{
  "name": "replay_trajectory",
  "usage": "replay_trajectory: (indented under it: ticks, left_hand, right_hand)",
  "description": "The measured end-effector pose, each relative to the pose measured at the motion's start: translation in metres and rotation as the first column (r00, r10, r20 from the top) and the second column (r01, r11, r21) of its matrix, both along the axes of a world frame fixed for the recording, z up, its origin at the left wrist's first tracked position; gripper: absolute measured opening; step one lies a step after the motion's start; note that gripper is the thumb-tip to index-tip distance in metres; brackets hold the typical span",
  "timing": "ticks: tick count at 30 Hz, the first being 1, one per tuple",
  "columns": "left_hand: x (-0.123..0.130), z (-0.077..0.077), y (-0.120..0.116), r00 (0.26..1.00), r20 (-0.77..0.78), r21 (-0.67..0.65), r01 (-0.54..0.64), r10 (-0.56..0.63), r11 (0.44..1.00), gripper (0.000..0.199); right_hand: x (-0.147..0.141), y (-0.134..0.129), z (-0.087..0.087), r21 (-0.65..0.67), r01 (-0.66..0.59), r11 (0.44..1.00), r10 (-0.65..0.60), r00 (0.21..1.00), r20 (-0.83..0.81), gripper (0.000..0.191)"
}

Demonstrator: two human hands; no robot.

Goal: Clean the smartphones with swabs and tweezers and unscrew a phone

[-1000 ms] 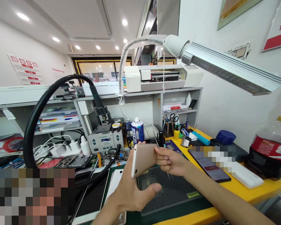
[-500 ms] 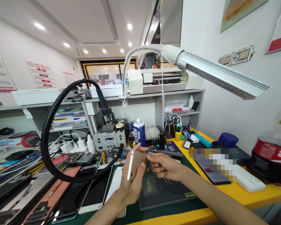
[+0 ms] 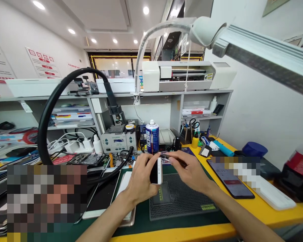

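My left hand [image 3: 143, 178] is wrapped round a smartphone [image 3: 159, 172], tilted up so its white front edge and part of the dark screen show. My right hand [image 3: 192, 169] is closed at the phone's top end, its thumb and fingers pinching a slim metal tool [image 3: 164, 156] that looks like tweezers. The fingertips of both hands nearly meet there, and the tool's tip is hard to make out. Beneath the hands lies a dark perforated mat [image 3: 181, 198] on a green work mat [image 3: 192, 220].
Phones and a white-framed screen [image 3: 101, 198] lie left. A hot-air station [image 3: 117, 143], its black hose [image 3: 44, 134] arching over, stands behind with a blue spray can [image 3: 152, 137]. At right are a lit phone [image 3: 231, 179], a cola bottle [image 3: 299, 171] and a lamp [image 3: 262, 57] overhead.
The phone has turned from showing its gold back to showing its white front side. My right hand has turned over, palm now more downward, and stays at the phone's top end. The camera view has shifted.
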State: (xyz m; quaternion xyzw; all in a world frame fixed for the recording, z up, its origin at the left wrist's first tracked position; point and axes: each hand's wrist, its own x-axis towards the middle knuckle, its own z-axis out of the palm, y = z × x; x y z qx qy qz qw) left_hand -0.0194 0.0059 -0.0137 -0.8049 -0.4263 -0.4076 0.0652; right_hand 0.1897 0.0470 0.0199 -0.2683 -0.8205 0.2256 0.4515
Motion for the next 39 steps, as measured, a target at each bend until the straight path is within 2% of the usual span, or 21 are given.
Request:
replay_trajectory:
  ticks: [3,7,12,22,31,39]
  left_hand:
    - [-0.003,-0.002,0.003,1.0,-0.017,0.019,-0.014,0.014,1.0,0.089]
    - [-0.004,-0.004,0.007,0.997,-0.072,0.035,-0.034,0.036,0.999,0.089]
    - [-0.005,-0.001,0.007,0.99,-0.13,0.053,-0.045,0.052,0.998,0.083]
    - [-0.009,-0.001,0.008,0.987,-0.138,0.046,-0.071,0.077,0.996,0.084]
    - [-0.01,0.001,0.009,0.986,-0.134,0.046,-0.092,0.097,0.995,0.08]
    - [-0.01,0.0,0.009,0.988,-0.119,0.045,-0.088,0.093,0.995,0.075]
  right_hand:
    - [-0.003,-0.003,-0.003,0.131,-0.064,0.989,0.056,0.996,0.068,0.027]
    - [-0.006,0.001,-0.008,0.186,-0.029,0.982,0.019,0.998,0.056,0.027]
    - [-0.006,0.005,-0.01,0.196,0.031,0.98,-0.035,0.999,0.014,0.025]
    - [-0.006,0.007,-0.012,0.23,0.037,0.972,-0.05,0.997,0.052,0.026]
    - [-0.006,0.001,-0.007,0.285,-0.064,0.957,0.04,0.995,0.09,0.024]
    - [-0.006,-0.001,-0.007,0.256,-0.126,0.958,0.097,0.988,0.122,0.031]
